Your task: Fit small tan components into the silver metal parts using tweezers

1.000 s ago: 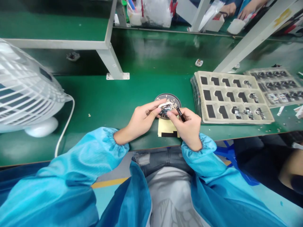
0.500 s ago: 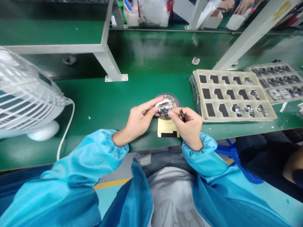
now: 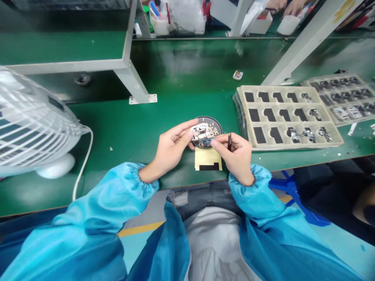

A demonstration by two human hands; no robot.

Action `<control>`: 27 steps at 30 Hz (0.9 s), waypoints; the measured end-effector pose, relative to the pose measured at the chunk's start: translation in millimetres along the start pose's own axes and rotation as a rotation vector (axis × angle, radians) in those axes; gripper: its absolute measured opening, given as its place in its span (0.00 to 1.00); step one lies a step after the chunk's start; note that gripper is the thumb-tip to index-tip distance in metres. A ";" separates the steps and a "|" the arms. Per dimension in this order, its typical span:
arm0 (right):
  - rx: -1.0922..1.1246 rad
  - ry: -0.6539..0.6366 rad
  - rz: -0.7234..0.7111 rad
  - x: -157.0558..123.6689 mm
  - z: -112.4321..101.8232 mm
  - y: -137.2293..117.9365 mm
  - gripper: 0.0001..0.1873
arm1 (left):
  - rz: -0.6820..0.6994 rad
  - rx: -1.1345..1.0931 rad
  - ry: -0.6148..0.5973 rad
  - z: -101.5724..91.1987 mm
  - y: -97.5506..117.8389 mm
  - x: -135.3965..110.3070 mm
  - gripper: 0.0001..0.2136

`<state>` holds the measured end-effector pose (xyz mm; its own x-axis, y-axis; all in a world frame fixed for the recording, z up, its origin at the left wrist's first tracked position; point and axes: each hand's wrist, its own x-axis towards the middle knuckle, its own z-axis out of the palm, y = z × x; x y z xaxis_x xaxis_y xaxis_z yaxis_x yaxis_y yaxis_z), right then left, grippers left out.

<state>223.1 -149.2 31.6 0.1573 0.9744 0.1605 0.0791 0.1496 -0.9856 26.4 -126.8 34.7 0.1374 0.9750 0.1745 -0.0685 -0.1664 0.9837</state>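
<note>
Left hand (image 3: 172,147) grip is clamped on a white part (image 3: 200,132) above the dish (image 3: 215,120), the tray (image 3: 293,146) at three o'clock; right hand (image 3: 236,155) grip clasps a dark stick (image 3: 229,142). Seemingly fine handwork; next calls for steadiness.

One head-worn camera looks forward and down across the lap (image 3: 202,197) onto the nearby green bench (image 3: 123,128).

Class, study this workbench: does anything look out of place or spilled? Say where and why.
Yes: a small white part lies loose on the green bench beyond the cream tray, while other parts sit inside the tray. A pale crumb also lies alone between the fan and round dish.
</note>
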 end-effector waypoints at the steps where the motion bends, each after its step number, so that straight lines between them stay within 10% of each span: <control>1: 0.029 -0.011 0.013 1.2 -0.9 -0.2 0.11 | -0.011 -0.013 -0.004 -0.4 0.2 0.2 0.18; 13: 0.302 -0.181 0.329 4.2 -4.7 2.7 0.18 | 0.005 -0.095 -0.204 2.3 -1.0 -9.5 0.22; 27: 0.290 -0.107 0.338 2.3 3.8 5.0 0.24 | 0.120 0.262 -0.078 7.3 -7.4 -14.7 0.24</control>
<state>220.0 -145.5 26.9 0.0234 0.9862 -0.1639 -0.2402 -0.1536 -0.9585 32.1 -140.9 25.2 0.2201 0.9334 0.2833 0.1669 -0.3222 0.9318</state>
